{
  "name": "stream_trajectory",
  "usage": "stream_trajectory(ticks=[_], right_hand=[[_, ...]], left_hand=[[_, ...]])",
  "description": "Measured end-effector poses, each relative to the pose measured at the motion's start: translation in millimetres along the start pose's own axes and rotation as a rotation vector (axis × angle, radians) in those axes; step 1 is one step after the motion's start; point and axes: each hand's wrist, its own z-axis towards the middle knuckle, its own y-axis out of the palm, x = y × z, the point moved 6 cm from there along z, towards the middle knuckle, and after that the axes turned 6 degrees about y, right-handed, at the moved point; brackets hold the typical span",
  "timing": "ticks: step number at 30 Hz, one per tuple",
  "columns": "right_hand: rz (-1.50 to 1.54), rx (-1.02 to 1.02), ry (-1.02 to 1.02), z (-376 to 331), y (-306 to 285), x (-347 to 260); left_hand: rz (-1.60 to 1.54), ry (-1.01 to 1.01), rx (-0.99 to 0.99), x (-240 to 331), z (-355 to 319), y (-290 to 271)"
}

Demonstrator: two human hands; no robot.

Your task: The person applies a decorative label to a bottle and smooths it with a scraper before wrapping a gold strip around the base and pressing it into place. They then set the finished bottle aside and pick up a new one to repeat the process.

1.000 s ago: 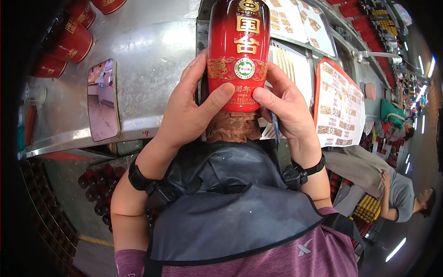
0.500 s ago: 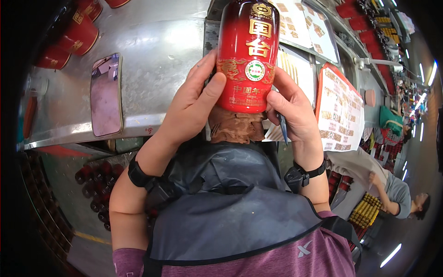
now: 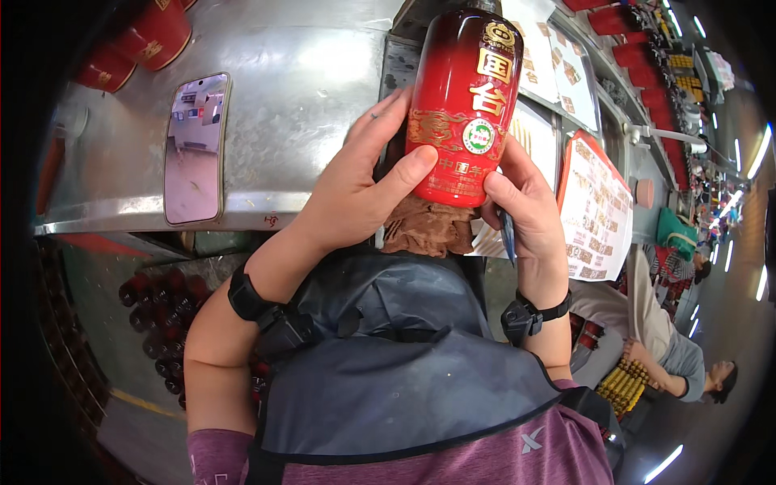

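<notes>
A red bottle (image 3: 457, 89) with gold lettering and a round green-and-white emblem leans slightly right, its base toward me. Against its left side rests my left hand (image 3: 360, 186), the thumb on the front and the fingers running behind the glass. My right hand (image 3: 529, 198) grips the lower right side, thumb near the base. From under that palm sticks a slim, pointed dark-blue tool (image 3: 507, 234); its kind is mostly hidden. Just below the bottle's base lies a crumpled brown cloth or pad (image 3: 424, 228) at the bench edge.
A phone (image 3: 196, 149) lies on the metal bench (image 3: 283, 105) at left, with red containers (image 3: 153, 36) behind it. Sheets of printed stickers (image 3: 594, 210) lie at right, close to my right hand. Dark red bottles (image 3: 166, 315) stand low at left. Another person (image 3: 683, 356) is at far right.
The bottle, held in both hands, sits a little farther right in the picture and tilts more to the right. The other person's arm has moved lower in the picture.
</notes>
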Motion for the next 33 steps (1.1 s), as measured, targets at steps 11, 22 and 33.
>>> stream_trajectory(ticks=[11, 22, 33], right_hand=[[-0.020, 0.022, 0.005, -0.1, 1.4, -1.1], [-0.031, 0.036, 0.019, -0.2, 0.4, -0.7], [-0.022, 0.027, 0.036, 0.1, 0.1, -1.0]], left_hand=[[0.006, 0.016, 0.013, -0.5, -0.7, -0.2], [0.100, -0.017, 0.028, 6.9, -0.6, 1.3], [0.082, 0.015, 0.016, 4.0, 0.1, 1.0]])
